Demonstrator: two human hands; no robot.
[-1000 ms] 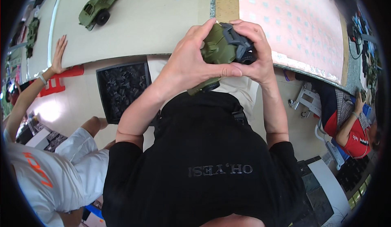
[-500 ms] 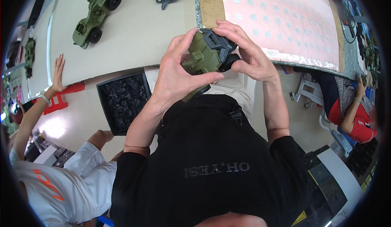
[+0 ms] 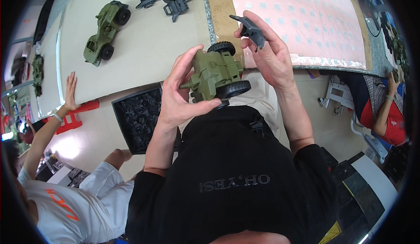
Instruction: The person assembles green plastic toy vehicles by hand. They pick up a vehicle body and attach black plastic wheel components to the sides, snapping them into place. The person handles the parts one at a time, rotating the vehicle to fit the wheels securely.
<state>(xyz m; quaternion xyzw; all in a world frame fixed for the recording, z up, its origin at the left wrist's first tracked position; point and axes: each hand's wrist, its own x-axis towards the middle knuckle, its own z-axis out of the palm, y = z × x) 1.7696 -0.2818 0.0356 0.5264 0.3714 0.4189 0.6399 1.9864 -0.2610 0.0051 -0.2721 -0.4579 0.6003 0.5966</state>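
Note:
My left hand [image 3: 171, 99] is closed around a green toy military truck [image 3: 213, 72], held over the table's front edge with its black wheels showing. Thumb and fingers grip it from the left side. Up and to the right, my right hand [image 3: 276, 62] pinches a dark grey plastic frame-like part [image 3: 252, 30] between thumb and fingers. A gap separates this part from the truck. Its underside is partly hidden by my fingers.
A second green toy truck [image 3: 104, 33] and several dark grey parts [image 3: 176, 8] lie on the table [image 3: 144, 47]. Pink patterned sheeting [image 3: 302, 25] covers its right side. Below the edge sits a black bin [image 3: 139, 117] of dark parts. A co-worker's hand [image 3: 71, 92] rests at the left edge.
The grey part was against the truck and is now lifted off, up and right in my right hand. My left hand has turned the truck, showing more of its end and wheels.

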